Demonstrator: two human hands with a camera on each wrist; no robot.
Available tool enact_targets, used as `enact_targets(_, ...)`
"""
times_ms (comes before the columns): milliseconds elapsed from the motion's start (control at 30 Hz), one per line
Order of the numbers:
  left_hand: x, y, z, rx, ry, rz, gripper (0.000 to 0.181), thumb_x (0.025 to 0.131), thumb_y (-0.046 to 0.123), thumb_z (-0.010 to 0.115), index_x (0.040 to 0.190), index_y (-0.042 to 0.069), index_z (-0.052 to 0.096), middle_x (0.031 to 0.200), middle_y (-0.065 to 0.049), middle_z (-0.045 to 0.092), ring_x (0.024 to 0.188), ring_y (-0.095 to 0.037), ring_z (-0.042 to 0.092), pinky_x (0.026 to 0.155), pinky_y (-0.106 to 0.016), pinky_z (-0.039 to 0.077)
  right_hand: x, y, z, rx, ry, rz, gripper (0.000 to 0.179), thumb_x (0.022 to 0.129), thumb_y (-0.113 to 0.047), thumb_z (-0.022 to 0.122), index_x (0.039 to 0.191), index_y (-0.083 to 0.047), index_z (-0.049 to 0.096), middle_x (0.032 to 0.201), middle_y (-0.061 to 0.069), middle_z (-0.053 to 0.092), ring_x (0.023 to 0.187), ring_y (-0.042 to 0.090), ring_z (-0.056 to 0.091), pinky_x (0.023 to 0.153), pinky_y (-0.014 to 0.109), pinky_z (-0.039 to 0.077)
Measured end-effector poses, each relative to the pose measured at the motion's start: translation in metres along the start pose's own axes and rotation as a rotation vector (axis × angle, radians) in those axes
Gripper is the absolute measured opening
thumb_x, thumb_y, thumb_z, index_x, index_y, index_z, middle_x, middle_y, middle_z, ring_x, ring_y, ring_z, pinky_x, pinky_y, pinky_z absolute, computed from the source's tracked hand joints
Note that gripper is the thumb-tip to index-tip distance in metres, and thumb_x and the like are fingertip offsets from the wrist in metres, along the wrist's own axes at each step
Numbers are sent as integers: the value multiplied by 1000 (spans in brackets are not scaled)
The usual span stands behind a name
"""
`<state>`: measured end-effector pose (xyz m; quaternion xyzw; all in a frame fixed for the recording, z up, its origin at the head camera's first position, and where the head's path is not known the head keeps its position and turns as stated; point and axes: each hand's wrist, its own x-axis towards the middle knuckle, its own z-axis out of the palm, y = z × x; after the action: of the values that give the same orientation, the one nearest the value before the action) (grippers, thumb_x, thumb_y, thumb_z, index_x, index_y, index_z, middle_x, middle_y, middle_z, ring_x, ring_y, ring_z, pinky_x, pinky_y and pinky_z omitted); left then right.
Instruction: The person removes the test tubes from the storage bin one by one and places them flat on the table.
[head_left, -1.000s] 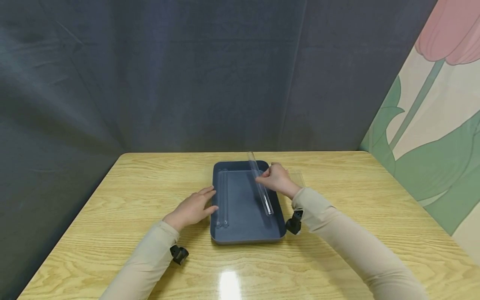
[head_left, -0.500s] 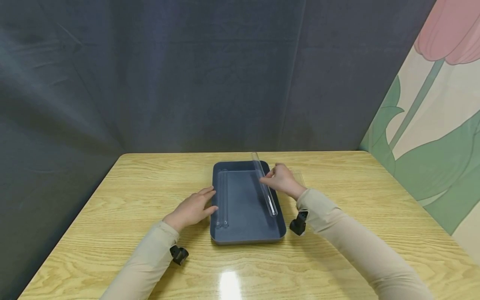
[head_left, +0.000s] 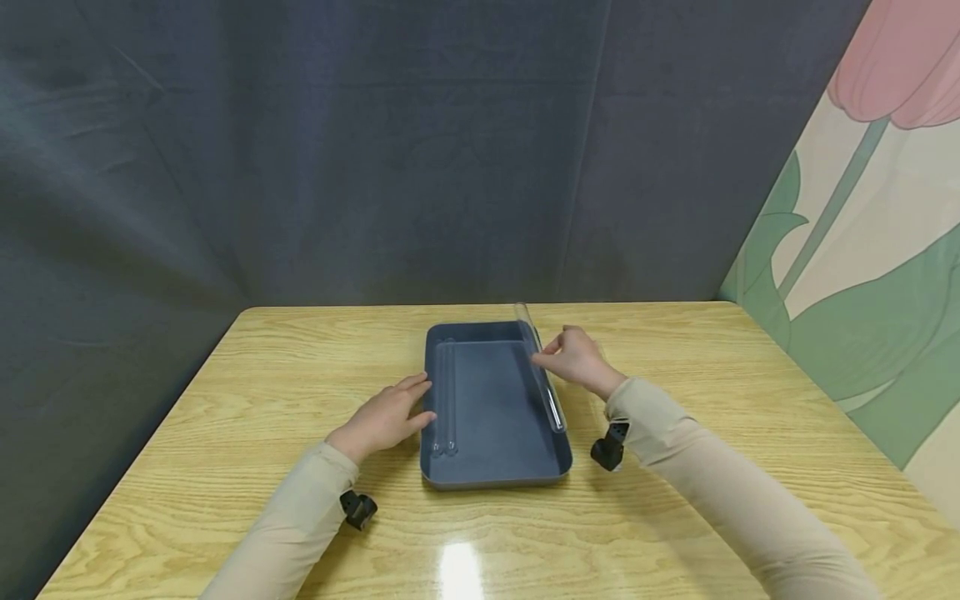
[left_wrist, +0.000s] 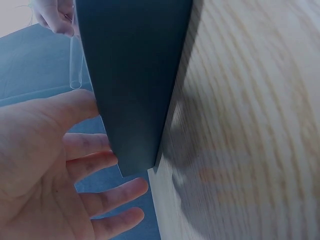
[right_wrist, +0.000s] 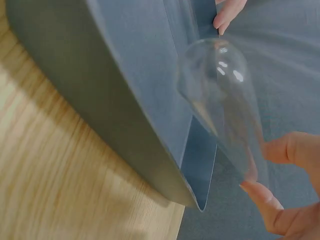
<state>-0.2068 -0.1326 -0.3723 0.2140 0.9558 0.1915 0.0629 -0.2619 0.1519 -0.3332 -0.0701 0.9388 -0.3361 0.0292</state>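
My right hand (head_left: 577, 362) pinches a clear test tube (head_left: 553, 404) between thumb and fingers, above the right rim of a dark blue-grey tray (head_left: 495, 481). The tube slants, its far end reaching past the tray's back edge; in the right wrist view its rounded end (right_wrist: 212, 65) points toward the camera. Two more clear test tubes (head_left: 450, 400) lie side by side along the tray's left wall, inside it. My left hand (head_left: 382, 417) has its fingers extended, and in the left wrist view thumb and fingertips (left_wrist: 102, 159) touch the tray's left side.
The tray stands on a wood-grain table (head_left: 300, 358). Just right of it, a faint transparent object (head_left: 600, 354) is mostly hidden by my right hand and wrist. A dark curtain (head_left: 420, 167) hangs behind the table, and a wall with a painted tulip (head_left: 885, 75) is at right.
My right hand has moved to the right with the test tube, from over the tray's inside to over its right rim. The left hand and the tray have stayed put.
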Motion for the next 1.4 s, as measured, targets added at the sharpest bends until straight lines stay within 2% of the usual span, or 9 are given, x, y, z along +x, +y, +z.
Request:
enact_targets(100, 0, 0, 0, -1, 2, 4, 57, 95, 26, 57, 139, -6, 40, 148, -20, 31, 129, -39, 39, 104, -50, 34, -1, 2, -2, -2, 0, -2, 28, 84, -19, 64, 88, 9, 68, 141, 37, 29, 58, 19, 49, 81, 42, 48)
enact_targets(200, 1, 0, 0, 0, 4, 6, 57, 95, 26, 57, 139, -6, 40, 148, -20, 32, 129, -39, 38, 105, -49, 34, -1, 4, -4, -6, 4, -2, 28, 84, -19, 64, 87, 9, 68, 141, 37, 29, 78, 30, 56, 88, 46, 46)
enact_targets(333, 1, 0, 0, 4, 7, 8, 57, 95, 27, 57, 139, -6, 40, 148, -19, 32, 129, -38, 38, 105, -49, 34, -3, 8, -7, -11, 10, 7, 30, 85, -20, 64, 87, 9, 67, 141, 37, 27, 101, 40, 54, 91, 47, 45)
enact_targets(567, 0, 0, 0, 4, 4, 2, 57, 95, 27, 57, 139, -5, 40, 148, -19, 31, 129, -39, 38, 105, -49, 34, -5, 15, -10, -24, 17, 12, 31, 84, -20, 64, 86, 10, 67, 139, 39, 29, 98, 40, 53, 90, 47, 45)
enact_targets(700, 1, -1, 0, 0, -1, 3, 58, 95, 27, 57, 139, -5, 40, 148, -19, 31, 130, -38, 37, 106, -49, 33, -6, 19, -12, -37, 25, 6, 31, 84, -20, 63, 86, 10, 67, 137, 40, 31, 104, 42, 51, 91, 47, 45)
enact_targets(900, 0, -1, 0, 5, -2, 6, 57, 95, 27, 57, 139, -6, 40, 148, -20, 31, 130, -39, 37, 105, -49, 33, -8, 26, -14, -44, 30, 6, 31, 84, -21, 62, 86, 10, 68, 133, 40, 36, 85, 33, 54, 80, 44, 48)
enact_targets(1267, 0, 0, 0, 7, -1, 8, 56, 95, 25, 57, 138, -7, 40, 148, -20, 31, 130, -39, 38, 105, -49, 33, -12, 37, -19, -31, 26, 20, 31, 85, -20, 61, 85, 10, 68, 133, 41, 36, 92, 38, 57, 88, 49, 46)
enact_targets(1333, 0, 0, 0, 5, 0, 7, 56, 95, 24, 57, 138, -7, 40, 148, -20, 31, 129, -39, 38, 105, -49, 33, -13, 39, -20, -33, 26, 19, 31, 86, -20, 61, 86, 11, 68, 132, 41, 38, 92, 39, 57, 91, 50, 45)
enact_targets(1400, 0, 0, 0, 3, 1, 6, 56, 95, 24, 57, 138, -7, 40, 147, -21, 31, 129, -39, 38, 105, -49, 34, -13, 41, -21, -36, 24, 23, 32, 86, -20, 61, 88, 11, 68, 129, 39, 42, 83, 34, 57, 88, 48, 46)
